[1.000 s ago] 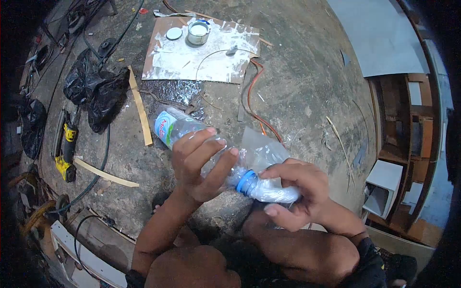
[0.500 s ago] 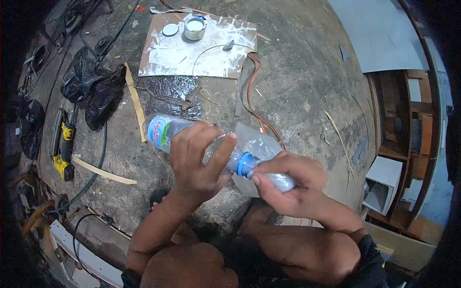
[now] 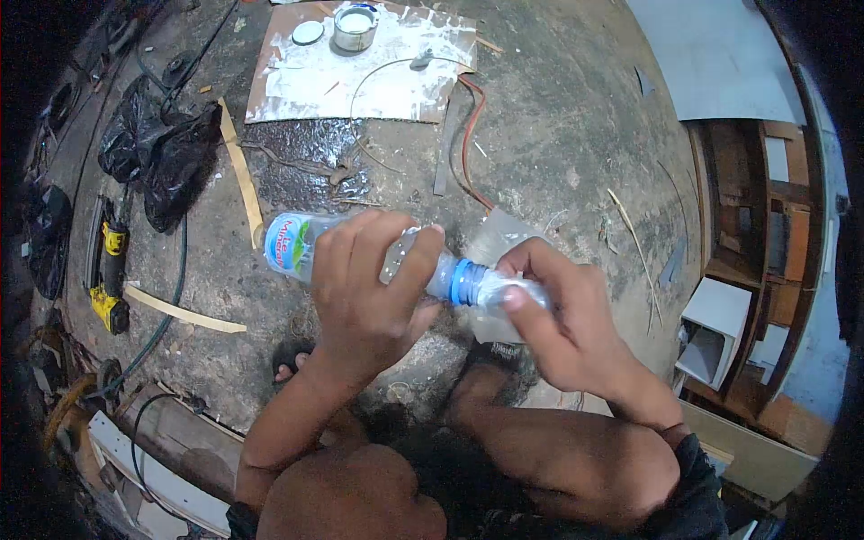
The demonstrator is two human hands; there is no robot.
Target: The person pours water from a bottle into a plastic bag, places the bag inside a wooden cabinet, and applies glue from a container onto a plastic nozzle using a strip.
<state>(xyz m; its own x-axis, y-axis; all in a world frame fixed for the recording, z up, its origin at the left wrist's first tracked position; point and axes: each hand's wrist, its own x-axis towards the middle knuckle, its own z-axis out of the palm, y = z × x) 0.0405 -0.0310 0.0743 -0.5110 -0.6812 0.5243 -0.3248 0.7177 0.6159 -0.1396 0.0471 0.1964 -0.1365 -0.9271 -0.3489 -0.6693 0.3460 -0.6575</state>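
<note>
My left hand (image 3: 364,283) is wrapped around a clear plastic bottle (image 3: 438,277), which lies nearly sideways with its neck to the right. A blue and white label (image 3: 290,245) shows near its base, and a blue ring (image 3: 460,282) circles the neck. Between the thumb and fingers of my right hand (image 3: 576,315) is a shiny, whitish, translucent piece (image 3: 504,288) at the bottle's mouth; its kind is unclear. Whether it sits inside the mouth or only against it cannot be told. A translucent plastic sheet (image 3: 504,236) shows behind and below the neck.
Ahead lies paint-smeared cardboard (image 3: 297,90) with an open can (image 3: 355,31) and its lid (image 3: 308,33). To the left are black plastic bags (image 3: 171,162), a yellow and black tool (image 3: 110,270) and wood strips (image 3: 184,312). A wooden cabinet (image 3: 733,216) stands right, near a red hose (image 3: 468,148).
My right hand has shifted slightly up and right and turned, its thumb now lying over the whitish piece. The bottle has moved slightly left and up. The view has tilted down a little.
</note>
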